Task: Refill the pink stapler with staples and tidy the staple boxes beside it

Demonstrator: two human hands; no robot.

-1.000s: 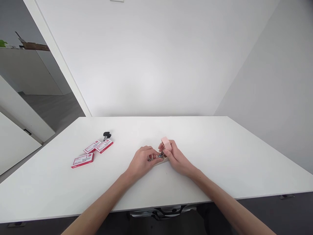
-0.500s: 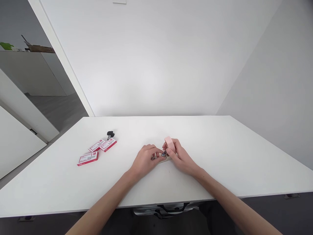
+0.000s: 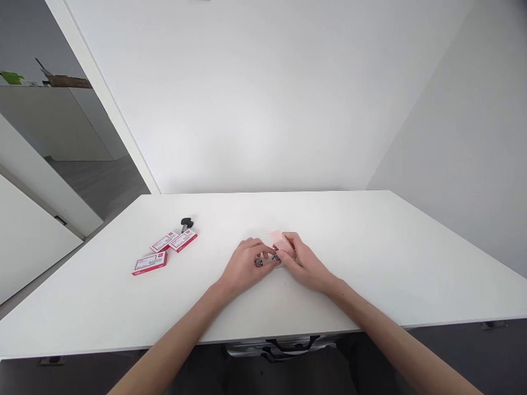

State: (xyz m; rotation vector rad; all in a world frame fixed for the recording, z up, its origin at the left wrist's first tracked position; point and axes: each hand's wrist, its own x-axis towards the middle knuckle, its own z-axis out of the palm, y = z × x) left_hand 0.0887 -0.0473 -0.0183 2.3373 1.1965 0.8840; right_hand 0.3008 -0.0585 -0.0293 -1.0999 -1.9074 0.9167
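Nearest: silver case (image 3: 247, 350) with black handles, below the front edge of the white table (image 3: 349, 236). Both forearms reach in over that edge.

Mid-table: pink tool (image 3: 283, 245) between the hands. Right hand (image 3: 307, 267) gripping it, fingers wrapped behind, thumb in front. Left hand (image 3: 246, 264) curled, thumb and forefinger pinched on a small metal part (image 3: 275, 257) beside the pink body; exact join hidden by fingers. Second bit of patterned metal (image 3: 258, 263) shows under the left palm.

Left side: three red-and-white boxes (image 3: 150, 263) lying flat, one in front, two touching behind. Just beyond, a black-topped object (image 3: 186, 222), too small to identify.

Farther: white wall (image 3: 255, 99); cabinet (image 3: 49, 118) at far left.
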